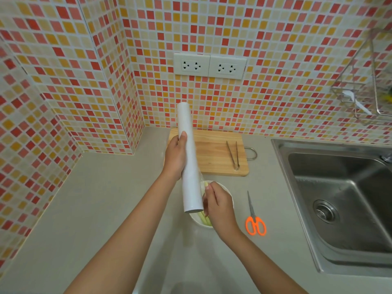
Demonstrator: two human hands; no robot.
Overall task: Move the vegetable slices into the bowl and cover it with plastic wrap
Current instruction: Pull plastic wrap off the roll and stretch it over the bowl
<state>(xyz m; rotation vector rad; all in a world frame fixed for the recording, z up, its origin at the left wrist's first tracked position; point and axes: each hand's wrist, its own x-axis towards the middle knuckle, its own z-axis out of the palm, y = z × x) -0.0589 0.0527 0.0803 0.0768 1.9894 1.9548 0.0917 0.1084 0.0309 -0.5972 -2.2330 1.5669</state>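
Gripping the plastic wrap roll (189, 158) around its middle, the left hand (175, 157) makes a closed grip, thumb on the near face and fingers hidden behind the tube. The roll's long axis runs away from the person and slightly upward, its near end hanging above the bowl (196, 219) and its far end rising against the tiled wall.

Just right of that near end, the right hand (219, 205) pinches at the roll's edge with thumb and forefinger drawn close; a faint glint of film seems to lie under the fingertips, though whether the film's free edge is truly caught I cannot tell. The right hand is the nearer one to that edge, so the next pull would likely run rightward, across the roll's axis and over the bowl.

Directly below both hands the white bowl sits on the grey bench, holding pale green vegetable slices (205, 219); it looks uncovered.

Farther right, the wooden cutting board (214, 153) bears only metal tongs (233, 154). Orange scissors (255, 221) lie on the bench beside the bowl, then the steel sink (339, 200).
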